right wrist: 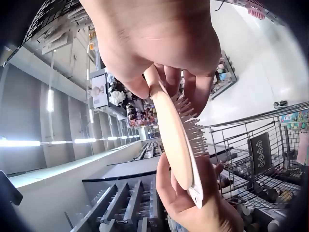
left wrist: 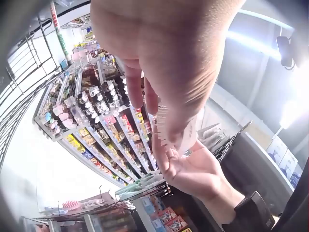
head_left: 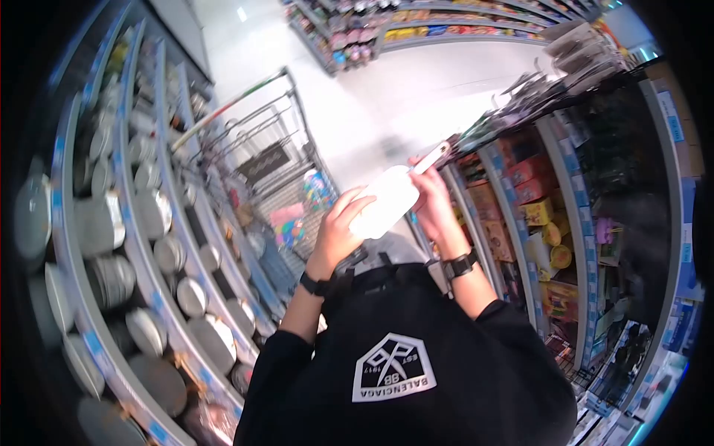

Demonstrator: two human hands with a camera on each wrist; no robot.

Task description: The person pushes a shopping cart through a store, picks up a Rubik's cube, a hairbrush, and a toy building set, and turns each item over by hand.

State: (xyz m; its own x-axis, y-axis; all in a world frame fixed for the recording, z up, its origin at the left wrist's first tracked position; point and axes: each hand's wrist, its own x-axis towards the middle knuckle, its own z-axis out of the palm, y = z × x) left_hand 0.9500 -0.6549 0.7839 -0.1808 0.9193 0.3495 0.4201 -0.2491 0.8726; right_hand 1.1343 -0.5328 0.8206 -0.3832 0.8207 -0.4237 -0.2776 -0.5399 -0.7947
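A pale paddle hairbrush [right wrist: 174, 133] with rows of bristles [right wrist: 194, 133] is held between both hands in front of the chest. My right hand [head_left: 435, 204] pinches it around the neck, where the handle [head_left: 431, 157] meets the head. On the other end, my left hand [head_left: 341, 230] grips the broad head by its edge, fingers on one side and thumb on the other. In the right wrist view the brush shows edge-on, with a thin white strip along its bristle side. The left wrist view shows the bristles partly hidden behind the left hand.
A wire shopping cart [head_left: 256, 160] with colourful packages [head_left: 318, 189] stands ahead on the left. Shelves of plates and bowls [head_left: 152, 212] line the left side. On the right, shelves hold boxed goods [head_left: 528, 178], with hanging packs [head_left: 520, 100] above. More stocked shelves [head_left: 461, 31] stand beyond the aisle.
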